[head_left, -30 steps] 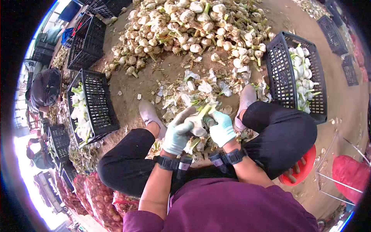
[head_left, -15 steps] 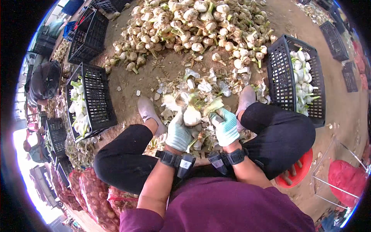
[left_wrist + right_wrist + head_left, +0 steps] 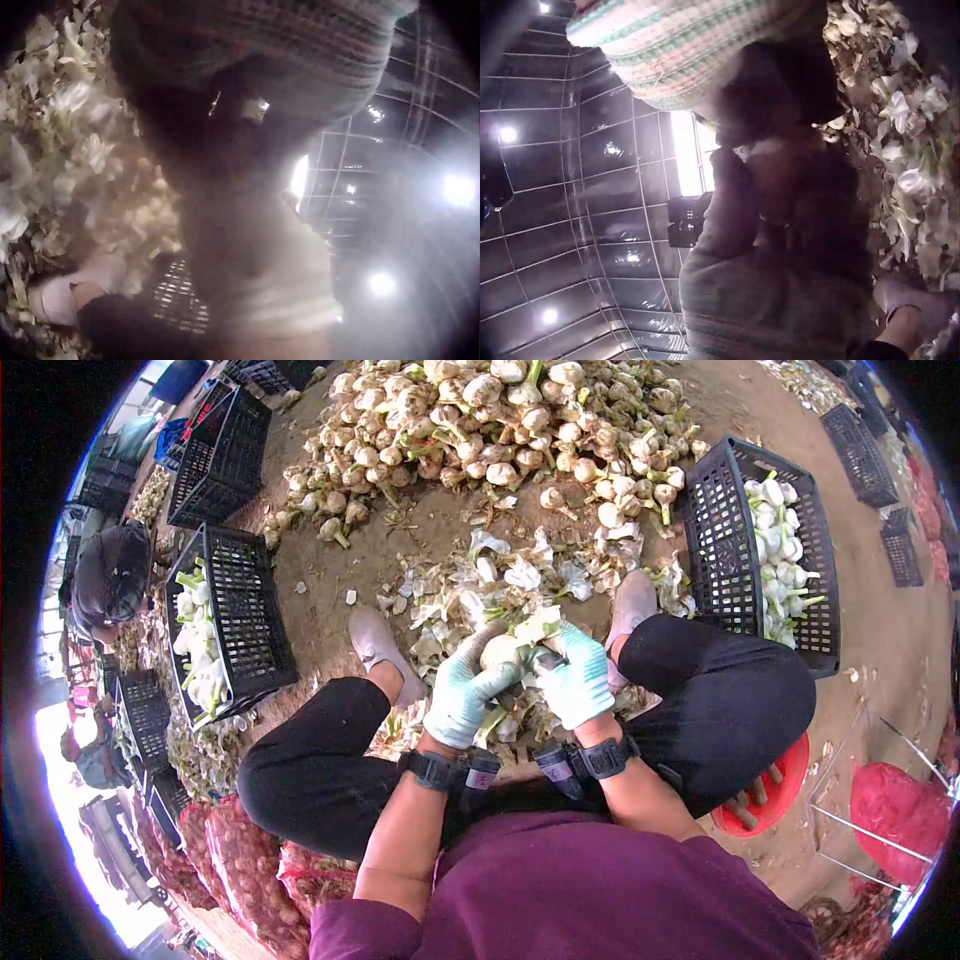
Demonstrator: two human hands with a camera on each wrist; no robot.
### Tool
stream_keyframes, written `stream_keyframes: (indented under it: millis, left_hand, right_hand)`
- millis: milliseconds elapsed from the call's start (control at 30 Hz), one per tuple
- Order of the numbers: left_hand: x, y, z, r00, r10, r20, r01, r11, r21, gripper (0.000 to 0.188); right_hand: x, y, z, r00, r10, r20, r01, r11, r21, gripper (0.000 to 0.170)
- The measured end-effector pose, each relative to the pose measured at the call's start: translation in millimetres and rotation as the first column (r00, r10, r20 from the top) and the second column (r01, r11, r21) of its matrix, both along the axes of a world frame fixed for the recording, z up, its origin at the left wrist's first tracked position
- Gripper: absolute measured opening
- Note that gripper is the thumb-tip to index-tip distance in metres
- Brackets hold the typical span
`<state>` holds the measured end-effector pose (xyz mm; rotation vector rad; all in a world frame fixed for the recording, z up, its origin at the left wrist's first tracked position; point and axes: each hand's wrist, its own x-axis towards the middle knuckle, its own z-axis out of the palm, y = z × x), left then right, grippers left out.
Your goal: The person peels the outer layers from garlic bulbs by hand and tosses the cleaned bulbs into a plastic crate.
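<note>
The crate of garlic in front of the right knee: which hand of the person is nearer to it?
Right. The right hand is left of the crate, apart from it; the left hand is farther left, beyond the right hand, holding the garlic bulb.

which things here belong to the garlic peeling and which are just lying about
Likely part of the job:
left hand and right hand
garlic bulb being handled
bulb heap
left crate and right crate, holding white bulbs

Probably just lying about:
red basin
red bundle at far right
</note>
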<state>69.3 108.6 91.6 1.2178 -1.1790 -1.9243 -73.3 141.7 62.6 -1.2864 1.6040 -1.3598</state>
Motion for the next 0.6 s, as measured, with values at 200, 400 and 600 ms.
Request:
stream_keyframes:
  millis: [200,400,600]
  left_hand:
    - [-1,5,-5,0.903,0.15,-0.402,-0.002,0.938,0.347,0.062]
    - [2,3,-16,0.736,0.228,-0.638,0.173,0.847,0.502,0.056]
    - [-10,4,-2,0.93,0.277,-0.241,-0.213,0.941,0.263,0.053]
  right_hand:
    - [-6,1,29,0.957,-0.024,0.291,-0.032,0.982,0.187,0.014]
    - [-12,7,21,0.689,-0.172,0.704,-0.066,0.952,0.298,0.023]
    - [-2,8,24,0.846,-0.151,0.51,-0.017,0.95,0.31,0.023]
